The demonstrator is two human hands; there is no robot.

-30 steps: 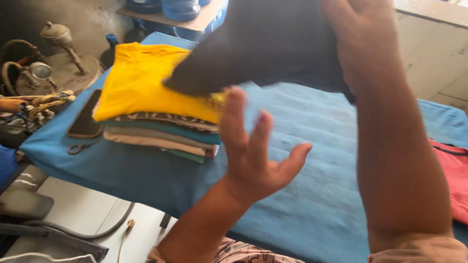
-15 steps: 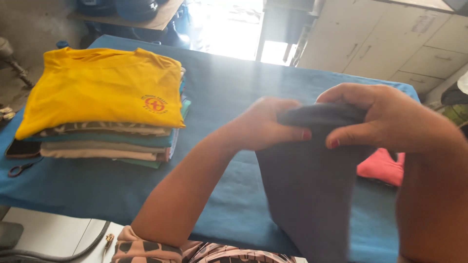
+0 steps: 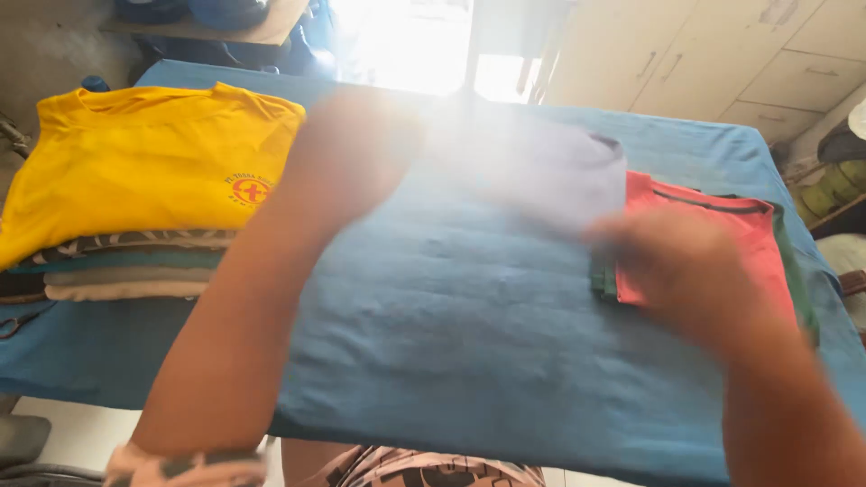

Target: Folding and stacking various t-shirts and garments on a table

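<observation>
A folded grey garment lies on the blue-covered table, washed out by glare and blurred. My left hand is stretched over the table at the garment's left edge; motion blur hides its fingers. My right hand hovers near the garment's lower right corner, over a red garment that lies on a green one. It is blurred too, and I see nothing clearly in it.
A stack of folded clothes topped by a yellow shirt sits at the table's left end. Scissors lie by the left edge. Cabinets stand at the back right, a shelf at the back left.
The grey garment, held up in both hands before, now lies flat on the table beside the red one. Both hands have dropped and moved apart.
</observation>
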